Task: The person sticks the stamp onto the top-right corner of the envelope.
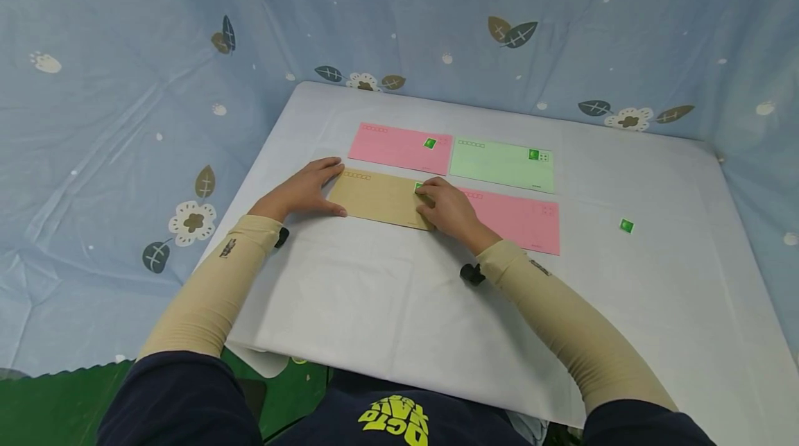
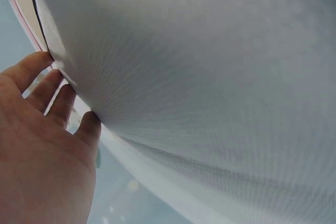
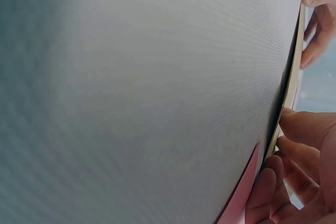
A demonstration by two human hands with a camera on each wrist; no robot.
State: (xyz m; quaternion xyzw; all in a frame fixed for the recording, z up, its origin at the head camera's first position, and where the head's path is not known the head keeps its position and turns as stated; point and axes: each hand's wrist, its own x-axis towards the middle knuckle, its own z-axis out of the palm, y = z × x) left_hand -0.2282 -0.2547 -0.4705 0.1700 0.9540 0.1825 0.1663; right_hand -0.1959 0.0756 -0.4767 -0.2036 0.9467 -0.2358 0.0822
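Note:
A tan envelope (image 1: 381, 198) lies on the white-covered table in front of the person. At its left end rests the left hand (image 1: 312, 189), thumb and fingers spread along the edge. My right hand (image 1: 451, 210) is over the envelope's right end, its bent fingers touching a small green stamp (image 1: 419, 186) near the top right corner. The fingertips partly hide this stamp. In the right wrist view the right thumb (image 3: 304, 127) touches the tan envelope (image 3: 295, 72), apart from the forefinger. Next to it lies a pink envelope (image 1: 518, 220), partly behind the right hand.
Farther back lie another pink envelope (image 1: 393, 148) with a tilted green stamp (image 1: 430, 143) and a light green envelope (image 1: 499, 167) with a stamp (image 1: 533, 155). A loose green stamp (image 1: 627, 225) is on the table at right. A blue patterned curtain (image 1: 399, 23) hangs behind.

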